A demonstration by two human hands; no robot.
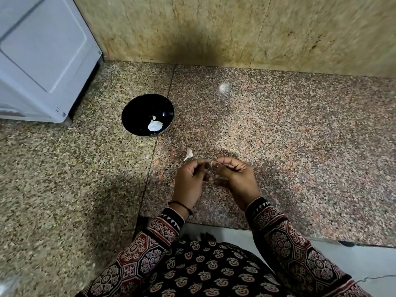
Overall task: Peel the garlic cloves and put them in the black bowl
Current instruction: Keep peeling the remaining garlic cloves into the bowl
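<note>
Left hand (188, 179) and right hand (235, 179) pinch one garlic clove (212, 163), front-right of the black bowl (139, 112). Peeled garlic (155, 126) lies inside; I judge the loose piece (189, 153) nearer the bowl remains.

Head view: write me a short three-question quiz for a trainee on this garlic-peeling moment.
1. True or false: the round black bowl is empty.
2. The left hand and right hand meet at a small pale garlic clove. It is pinched by: A) left only B) right only C) both.
3. Where does the loose pale garlic piece lie?

Key:
1. False: pale pieces lie inside.
2. C.
3. On the speckled granite counter, between bowl and hands.
</note>
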